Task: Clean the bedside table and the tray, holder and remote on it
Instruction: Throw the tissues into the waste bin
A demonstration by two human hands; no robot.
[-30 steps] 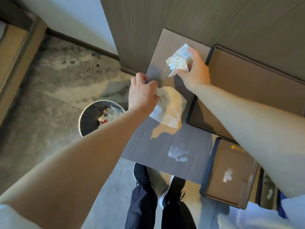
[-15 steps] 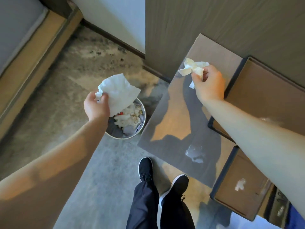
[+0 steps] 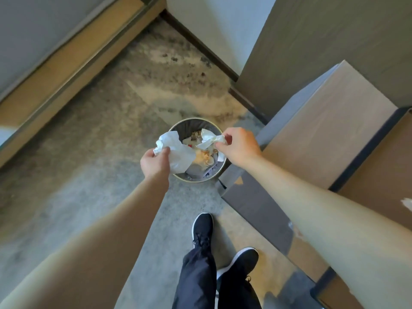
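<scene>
Both my hands hang over a round waste bin (image 3: 217, 175) on the floor. My left hand (image 3: 156, 162) grips a crumpled white tissue (image 3: 176, 150) above the bin's left rim. My right hand (image 3: 238, 146) pinches a second, twisted white tissue (image 3: 210, 139) over the bin's middle. The grey-brown bedside table (image 3: 330, 134) stands to the right of the bin. A dark-edged brown tray (image 3: 383, 166) lies on the table at the right edge of view. The holder and remote are out of view.
The bin holds several bits of paper waste. My two black shoes (image 3: 201, 228) stand on the grey carpet just below it. A wood-trimmed bed base (image 3: 66, 63) runs along the upper left. A dark wall panel (image 3: 323, 41) rises behind the table.
Both hands have swung left off the table to above the bin, each carrying its tissue. The view has turned left, so the wet patch and the holder have left the frame.
</scene>
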